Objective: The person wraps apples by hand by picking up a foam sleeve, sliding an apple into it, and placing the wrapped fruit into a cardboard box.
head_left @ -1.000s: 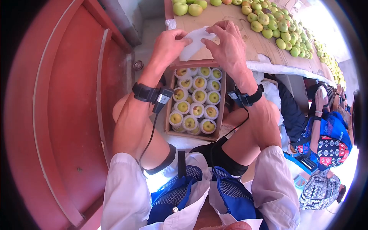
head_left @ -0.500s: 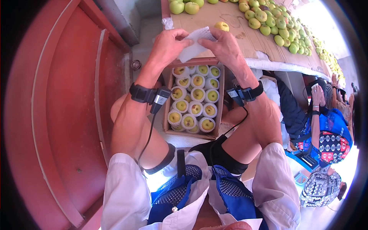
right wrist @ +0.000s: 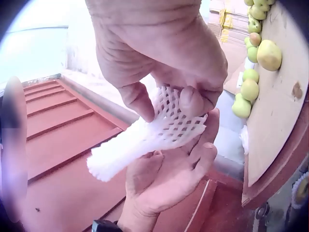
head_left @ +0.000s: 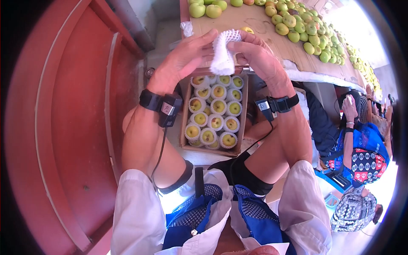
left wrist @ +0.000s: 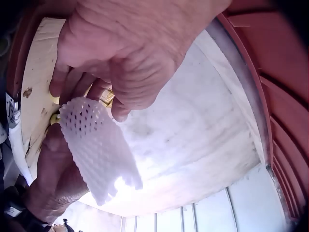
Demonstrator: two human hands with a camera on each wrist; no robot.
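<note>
One-handed, pinches foam sleeve (head_left: 222, 57) by its flared end with right hand (head_left: 260, 57), likely to spread the mouth, near far edge of apple box (head_left: 245, 91). Holds left hand (head_left: 187, 54) alongside with fingers loosely extended, perhaps for support.

"What does the tag (head_left: 168, 109) on the left wrist camera (head_left: 174, 99) say?"
"One character, apparently 左."
"And the label (head_left: 264, 105) on the right wrist camera (head_left: 266, 114)?"
"Apparently 右. Emblems (head_left: 368, 157) on the red-and-black cloth (head_left: 369, 165) are illegible."
</note>
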